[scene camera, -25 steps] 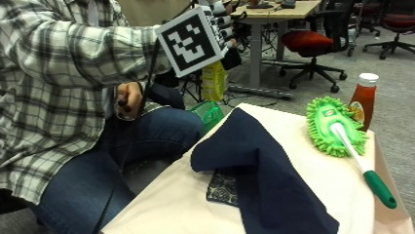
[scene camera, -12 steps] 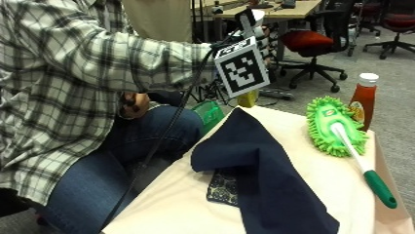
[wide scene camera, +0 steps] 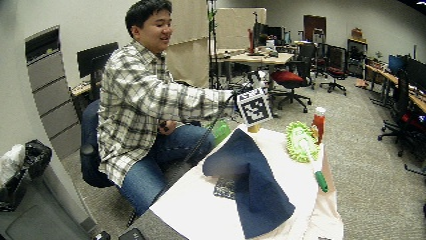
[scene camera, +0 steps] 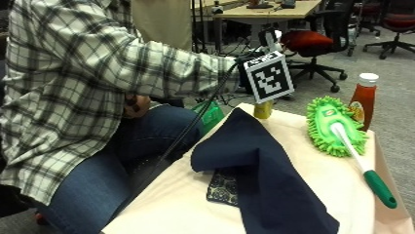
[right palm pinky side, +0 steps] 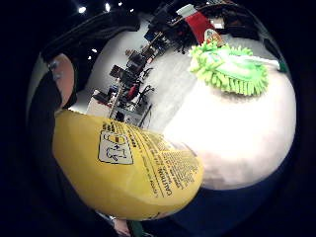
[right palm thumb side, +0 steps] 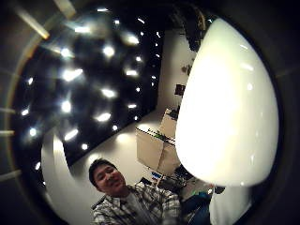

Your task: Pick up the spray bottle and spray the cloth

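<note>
Rightward since a second ago, my right hand [scene camera: 250,73] sits upper centre, fingers wrapped round the yellow spray bottle [scene camera: 262,110] above the tabletop's [scene camera: 181,200] far edge, beside the navy cloth [scene camera: 259,165].

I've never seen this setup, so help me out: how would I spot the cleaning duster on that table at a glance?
Start at the table with its pale cover, where a dark blue cloth lies heaped in the middle. Beyond the cloth, beside the red sauce bottle, lies the duster. It is the only bright lime green, shaggy thing there, with a white and green handle running toward the table's near edge.
</note>
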Demonstrator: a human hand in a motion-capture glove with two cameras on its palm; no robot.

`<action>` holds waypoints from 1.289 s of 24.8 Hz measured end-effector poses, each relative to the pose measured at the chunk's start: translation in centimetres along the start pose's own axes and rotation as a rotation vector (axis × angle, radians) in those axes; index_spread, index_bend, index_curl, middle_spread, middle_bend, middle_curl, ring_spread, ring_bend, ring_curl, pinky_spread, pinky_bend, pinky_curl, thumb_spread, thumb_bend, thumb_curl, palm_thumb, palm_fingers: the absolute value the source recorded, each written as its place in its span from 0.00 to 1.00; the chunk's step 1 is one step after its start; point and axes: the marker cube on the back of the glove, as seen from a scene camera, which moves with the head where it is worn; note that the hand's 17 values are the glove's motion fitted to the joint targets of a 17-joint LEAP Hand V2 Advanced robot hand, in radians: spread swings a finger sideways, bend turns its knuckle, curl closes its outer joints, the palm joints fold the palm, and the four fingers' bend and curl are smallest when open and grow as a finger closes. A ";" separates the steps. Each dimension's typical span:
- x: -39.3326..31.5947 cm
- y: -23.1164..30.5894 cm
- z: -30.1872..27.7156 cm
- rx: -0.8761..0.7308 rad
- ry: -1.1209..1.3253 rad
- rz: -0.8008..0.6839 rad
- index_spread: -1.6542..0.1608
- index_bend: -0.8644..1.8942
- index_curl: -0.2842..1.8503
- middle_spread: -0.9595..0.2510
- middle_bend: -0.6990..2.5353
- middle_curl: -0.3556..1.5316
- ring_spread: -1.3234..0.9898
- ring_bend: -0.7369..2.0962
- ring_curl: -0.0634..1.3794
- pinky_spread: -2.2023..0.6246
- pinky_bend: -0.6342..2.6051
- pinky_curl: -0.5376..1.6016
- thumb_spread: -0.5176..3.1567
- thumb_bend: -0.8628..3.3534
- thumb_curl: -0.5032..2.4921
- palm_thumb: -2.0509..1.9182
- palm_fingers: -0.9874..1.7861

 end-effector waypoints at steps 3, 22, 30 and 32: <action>1.4 0.1 0.7 -0.021 0.044 0.010 0.77 0.36 0.38 0.71 0.35 0.47 0.49 0.43 0.38 0.74 0.28 0.45 0.22 0.20 0.42 0.81 0.76; 4.0 0.7 1.9 -0.089 0.040 0.055 0.77 0.36 0.36 0.72 0.34 0.47 0.49 0.42 0.38 0.75 0.28 0.46 0.22 0.20 0.41 0.81 0.73; 3.6 1.0 1.6 -0.166 0.013 0.098 0.76 0.36 0.35 0.71 0.32 0.47 0.49 0.41 0.38 0.78 0.27 0.46 0.24 0.20 0.41 0.81 0.66; 3.5 1.3 1.4 -0.186 0.019 0.103 0.76 0.35 0.35 0.71 0.31 0.46 0.50 0.41 0.38 0.80 0.26 0.46 0.25 0.20 0.41 0.81 0.62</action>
